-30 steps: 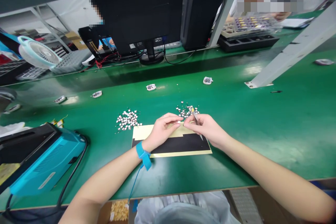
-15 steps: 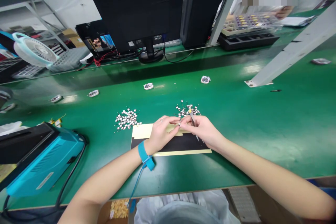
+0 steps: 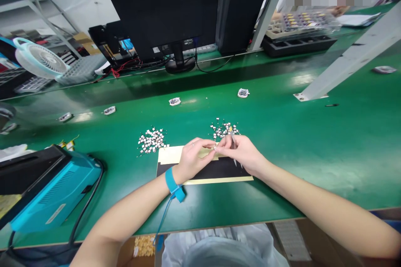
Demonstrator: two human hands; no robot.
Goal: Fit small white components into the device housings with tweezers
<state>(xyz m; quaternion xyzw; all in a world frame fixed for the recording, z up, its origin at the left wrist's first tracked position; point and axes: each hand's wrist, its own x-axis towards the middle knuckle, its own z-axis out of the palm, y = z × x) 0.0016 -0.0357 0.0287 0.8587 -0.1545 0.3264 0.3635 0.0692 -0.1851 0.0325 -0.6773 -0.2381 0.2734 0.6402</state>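
My left hand (image 3: 193,157) and my right hand (image 3: 241,153) meet fingertip to fingertip over a yellow-edged black sheet (image 3: 206,170) on the green bench. The left fingers pinch a tiny part between them. My right hand is closed round thin tweezers (image 3: 233,142) whose tips point at that part. A pile of small silver-and-black parts (image 3: 224,129) lies just beyond my right hand, and a second pile (image 3: 152,140) lies to the left of the sheet. A blue wrist strap (image 3: 172,182) with a cord sits on my left wrist.
A teal and black device (image 3: 46,192) with a cable stands at the near left. Several small housings (image 3: 174,101) lie spaced along the belt. A monitor (image 3: 166,12), a fan (image 3: 39,60) and trays (image 3: 297,29) line the far side, where another person works. A grey strut (image 3: 344,62) slants at right.
Both hands stayed joined over the sheet, with only slight finger shifts; the tweezers tilted a little. The camera view drifted slightly.
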